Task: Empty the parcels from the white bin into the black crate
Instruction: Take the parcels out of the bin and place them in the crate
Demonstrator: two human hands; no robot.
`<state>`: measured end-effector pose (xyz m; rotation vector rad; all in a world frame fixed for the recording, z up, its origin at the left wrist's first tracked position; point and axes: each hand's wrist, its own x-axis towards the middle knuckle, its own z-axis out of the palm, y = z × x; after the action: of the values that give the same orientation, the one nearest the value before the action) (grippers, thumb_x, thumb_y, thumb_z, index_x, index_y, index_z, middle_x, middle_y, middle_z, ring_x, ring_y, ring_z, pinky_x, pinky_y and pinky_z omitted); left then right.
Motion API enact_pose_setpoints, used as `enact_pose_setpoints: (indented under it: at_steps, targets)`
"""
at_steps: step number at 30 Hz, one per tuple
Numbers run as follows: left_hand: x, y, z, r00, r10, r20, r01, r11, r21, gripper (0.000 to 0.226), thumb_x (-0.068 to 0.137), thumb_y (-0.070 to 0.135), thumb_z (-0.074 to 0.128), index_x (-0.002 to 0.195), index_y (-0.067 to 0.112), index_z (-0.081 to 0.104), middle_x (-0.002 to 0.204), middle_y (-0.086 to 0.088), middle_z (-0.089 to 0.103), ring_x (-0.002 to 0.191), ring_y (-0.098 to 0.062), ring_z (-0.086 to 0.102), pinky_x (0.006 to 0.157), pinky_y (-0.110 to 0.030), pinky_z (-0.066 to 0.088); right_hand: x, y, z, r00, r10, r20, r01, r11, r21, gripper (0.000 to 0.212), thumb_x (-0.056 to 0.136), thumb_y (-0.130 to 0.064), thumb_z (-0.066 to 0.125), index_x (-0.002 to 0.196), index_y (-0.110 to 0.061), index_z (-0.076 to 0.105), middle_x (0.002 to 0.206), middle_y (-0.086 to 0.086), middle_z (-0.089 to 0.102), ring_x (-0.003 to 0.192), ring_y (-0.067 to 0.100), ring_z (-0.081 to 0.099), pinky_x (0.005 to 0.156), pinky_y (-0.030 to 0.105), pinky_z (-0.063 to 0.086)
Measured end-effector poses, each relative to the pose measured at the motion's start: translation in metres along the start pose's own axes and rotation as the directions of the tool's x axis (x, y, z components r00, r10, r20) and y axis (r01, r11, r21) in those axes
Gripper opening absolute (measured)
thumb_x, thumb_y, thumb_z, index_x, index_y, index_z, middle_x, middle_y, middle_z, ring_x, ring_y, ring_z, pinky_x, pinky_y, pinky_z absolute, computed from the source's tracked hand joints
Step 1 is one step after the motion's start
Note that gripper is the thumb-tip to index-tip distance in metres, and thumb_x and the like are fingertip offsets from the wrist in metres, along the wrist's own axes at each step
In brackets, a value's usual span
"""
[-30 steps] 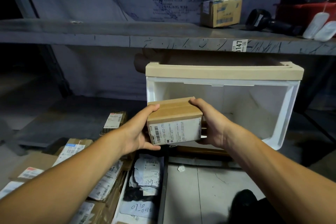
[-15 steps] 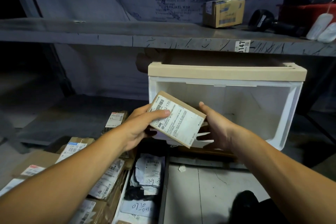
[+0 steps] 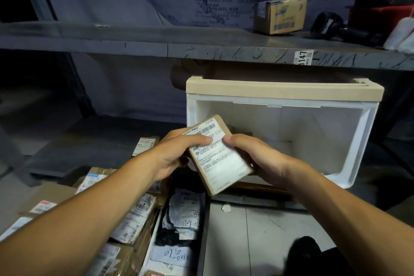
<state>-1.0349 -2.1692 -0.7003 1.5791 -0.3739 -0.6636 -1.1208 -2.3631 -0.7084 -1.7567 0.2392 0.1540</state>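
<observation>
Looking down from the head view, a small brown parcel (image 3: 218, 159) is held in front of the white bin (image 3: 349, 141). It is gripped by curled fingers of the left hand (image 3: 177, 157) and right hand (image 3: 257, 157). More parcels (image 3: 134, 215) are piled left of the bin.

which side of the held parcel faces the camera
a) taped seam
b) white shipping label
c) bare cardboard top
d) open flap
b: the parcel, gripped by the left hand and right hand in front of the white bin, shows its white label with a barcode toward the camera.
</observation>
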Motion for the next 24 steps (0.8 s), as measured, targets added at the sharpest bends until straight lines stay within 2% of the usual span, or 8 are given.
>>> enact_pose_setpoints:
  at_steps: [3, 5, 11, 13, 16, 20, 22, 24]
  targets:
    - [-0.001, -0.002, -0.003, 0.998, -0.033, 0.059, 0.03, 0.999, 0.044, 0.036, 0.078, 0.018, 0.079, 0.113, 0.022, 0.074, 0.109, -0.011, 0.076, 0.113, -0.032, 0.068, 0.108, -0.053, 0.043, -0.001, 0.002, 0.001, 1.0, -0.008, 0.013, 0.008, 1.0, 0.019, 0.048, 0.087, -0.05, 0.068, 0.129, -0.028, 0.059, 0.108, -0.005, 0.077, 0.11, 0.019, 0.069, 0.105, 0.047, 0.048]
    - [-0.001, -0.003, -0.003, 0.996, -0.045, 0.082, 0.041, 0.998, 0.041, 0.038, 0.08, 0.014, 0.078, 0.117, 0.02, 0.072, 0.11, -0.012, 0.076, 0.112, -0.031, 0.069, 0.11, -0.052, 0.044, -0.001, 0.001, 0.001, 1.0, -0.001, 0.028, -0.001, 0.998, 0.062, 0.046, 0.089, -0.045, 0.07, 0.131, -0.033, 0.056, 0.108, -0.002, 0.077, 0.109, 0.022, 0.07, 0.094, 0.044, 0.053]
    - [0.0, -0.006, 0.001, 1.0, 0.025, -0.015, -0.026, 0.991, -0.133, 0.052, 0.071, 0.022, 0.081, 0.121, 0.018, 0.068, 0.113, -0.01, 0.075, 0.112, -0.028, 0.069, 0.107, -0.053, 0.047, -0.004, 0.0, 0.003, 1.0, 0.023, -0.013, -0.019, 0.974, 0.224, 0.043, 0.093, -0.035, 0.067, 0.133, -0.027, 0.056, 0.116, 0.016, 0.072, 0.092, 0.025, 0.072, 0.072, 0.041, 0.059]
    - [0.001, -0.008, 0.001, 0.999, 0.004, -0.05, -0.012, 0.987, -0.163, 0.046, 0.079, 0.018, 0.078, 0.123, 0.017, 0.067, 0.111, -0.009, 0.076, 0.11, -0.027, 0.07, 0.103, -0.05, 0.051, -0.005, 0.0, 0.007, 0.999, 0.047, -0.011, -0.042, 0.956, 0.291, 0.043, 0.093, -0.032, 0.066, 0.133, -0.02, 0.057, 0.115, 0.021, 0.07, 0.089, 0.027, 0.071, 0.072, 0.044, 0.061]
    - [0.0, -0.011, 0.001, 0.998, -0.041, -0.045, 0.033, 0.987, -0.156, 0.035, 0.089, 0.016, 0.071, 0.124, 0.013, 0.066, 0.11, -0.011, 0.076, 0.106, -0.028, 0.072, 0.096, -0.045, 0.054, -0.006, 0.003, 0.013, 0.995, 0.096, -0.032, -0.078, 0.927, 0.368, 0.047, 0.09, -0.028, 0.065, 0.134, -0.012, 0.056, 0.107, 0.018, 0.065, 0.086, 0.026, 0.071, 0.079, 0.05, 0.061]
    - [-0.002, -0.011, -0.002, 0.997, -0.06, -0.057, 0.053, 0.992, -0.112, 0.028, 0.092, 0.017, 0.069, 0.12, 0.012, 0.067, 0.109, -0.011, 0.076, 0.107, -0.027, 0.072, 0.093, -0.043, 0.055, -0.006, 0.003, 0.018, 0.993, 0.115, -0.042, -0.09, 0.921, 0.38, 0.036, 0.095, -0.024, 0.059, 0.129, -0.01, 0.057, 0.091, 0.012, 0.071, 0.077, 0.025, 0.071, 0.067, 0.037, 0.062]
    - [-0.003, -0.009, -0.006, 0.994, -0.069, -0.087, 0.059, 0.992, -0.115, 0.029, 0.092, 0.018, 0.069, 0.119, 0.01, 0.067, 0.107, -0.011, 0.077, 0.104, -0.027, 0.073, 0.091, -0.041, 0.057, -0.003, 0.003, 0.021, 0.993, 0.11, -0.035, -0.088, 0.917, 0.389, 0.025, 0.097, -0.025, 0.06, 0.117, -0.012, 0.063, 0.075, 0.006, 0.072, 0.073, 0.022, 0.071, 0.068, 0.037, 0.061]
    - [-0.005, -0.008, -0.01, 0.991, -0.072, -0.115, 0.058, 0.991, -0.117, 0.028, 0.092, 0.019, 0.068, 0.119, 0.009, 0.067, 0.105, -0.012, 0.077, 0.102, -0.027, 0.074, 0.087, -0.039, 0.058, -0.002, 0.002, 0.024, 0.993, 0.112, -0.026, -0.093, 0.916, 0.391, 0.021, 0.097, -0.028, 0.062, 0.109, -0.013, 0.069, 0.076, 0.005, 0.074, 0.072, 0.022, 0.072, 0.074, 0.037, 0.061]
